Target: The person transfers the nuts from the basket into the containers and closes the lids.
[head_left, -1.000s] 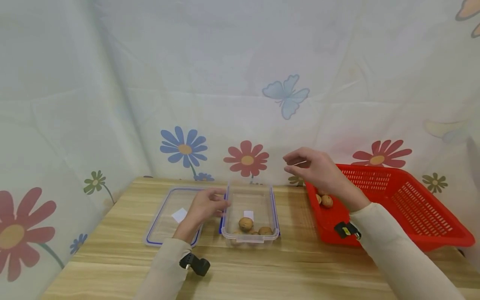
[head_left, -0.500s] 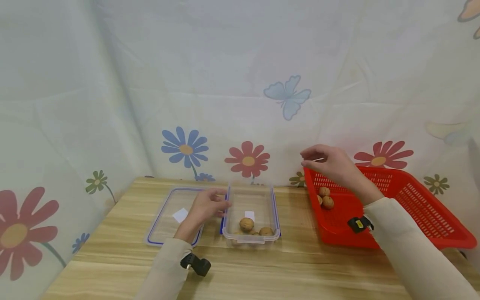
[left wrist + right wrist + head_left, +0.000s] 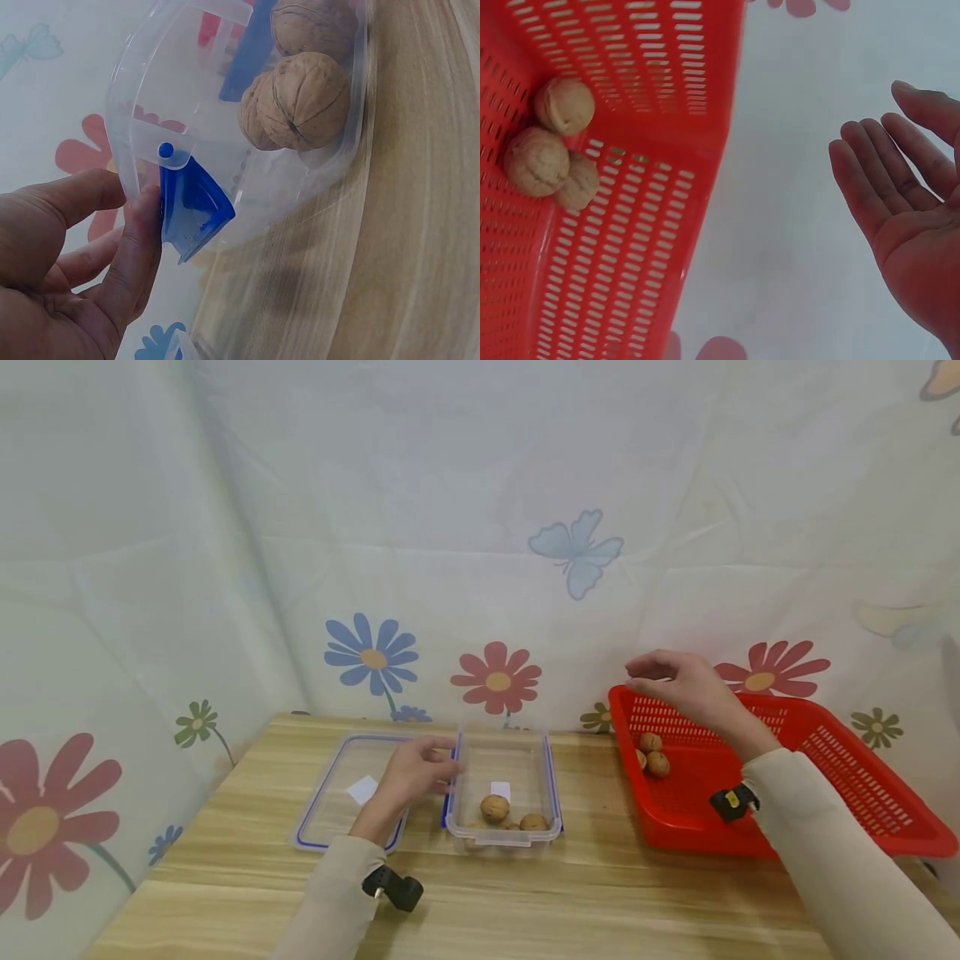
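Observation:
My left hand (image 3: 414,770) is at the left side of a clear box (image 3: 553,777), its thumb and a finger pinching the rim beside a blue latch (image 3: 193,210) in the left wrist view. Several walnuts (image 3: 495,808) lie at the near end of the box. Above the back left corner of a red basket (image 3: 675,835), my right hand (image 3: 693,693) hangs with bent, parted fingers; the right wrist view shows its palm (image 3: 922,240) holding nothing. Three walnuts (image 3: 536,161) sit together in the basket's left part.
A clear lid (image 3: 330,802) with a blue seal lies left of the box, a white paper square (image 3: 363,789) on it. Another white square (image 3: 501,790) shows in the box. A flowered curtain (image 3: 450,568) hangs behind the wooden table (image 3: 525,893).
My right hand has moved right, from left of the basket's back corner to above it, showing more of the walnuts there. My left hand has stayed at the box.

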Tool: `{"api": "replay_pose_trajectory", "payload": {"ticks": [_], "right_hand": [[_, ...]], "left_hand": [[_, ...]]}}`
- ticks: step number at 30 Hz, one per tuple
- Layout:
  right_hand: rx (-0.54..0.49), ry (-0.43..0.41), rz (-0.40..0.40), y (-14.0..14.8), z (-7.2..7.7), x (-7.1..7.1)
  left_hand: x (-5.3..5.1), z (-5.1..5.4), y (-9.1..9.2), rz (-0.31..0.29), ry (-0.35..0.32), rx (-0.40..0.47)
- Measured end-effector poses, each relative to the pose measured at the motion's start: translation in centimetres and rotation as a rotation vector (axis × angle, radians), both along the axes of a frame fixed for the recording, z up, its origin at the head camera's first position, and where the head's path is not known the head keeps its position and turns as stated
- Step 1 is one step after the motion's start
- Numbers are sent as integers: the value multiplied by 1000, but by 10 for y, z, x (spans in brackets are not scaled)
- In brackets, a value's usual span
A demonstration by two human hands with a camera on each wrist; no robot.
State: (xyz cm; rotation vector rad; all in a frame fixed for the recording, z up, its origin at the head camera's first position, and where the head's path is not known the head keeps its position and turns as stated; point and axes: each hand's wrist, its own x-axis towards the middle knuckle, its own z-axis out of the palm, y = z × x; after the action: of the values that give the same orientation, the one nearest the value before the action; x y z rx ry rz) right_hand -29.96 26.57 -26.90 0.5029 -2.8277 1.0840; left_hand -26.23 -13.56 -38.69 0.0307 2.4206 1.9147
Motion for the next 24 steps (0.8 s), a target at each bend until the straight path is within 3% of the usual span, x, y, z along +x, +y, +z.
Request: {"api": "replay_pose_trajectory", "payload": {"ticks": [18, 24], "right_hand": [[45, -29, 17, 27, -19, -15], [73, -82, 32, 35, -30, -18]], "left_hand": [[-2, 1, 0, -5, -2, -3], [-1, 0, 0, -3, -6, -11]]}}
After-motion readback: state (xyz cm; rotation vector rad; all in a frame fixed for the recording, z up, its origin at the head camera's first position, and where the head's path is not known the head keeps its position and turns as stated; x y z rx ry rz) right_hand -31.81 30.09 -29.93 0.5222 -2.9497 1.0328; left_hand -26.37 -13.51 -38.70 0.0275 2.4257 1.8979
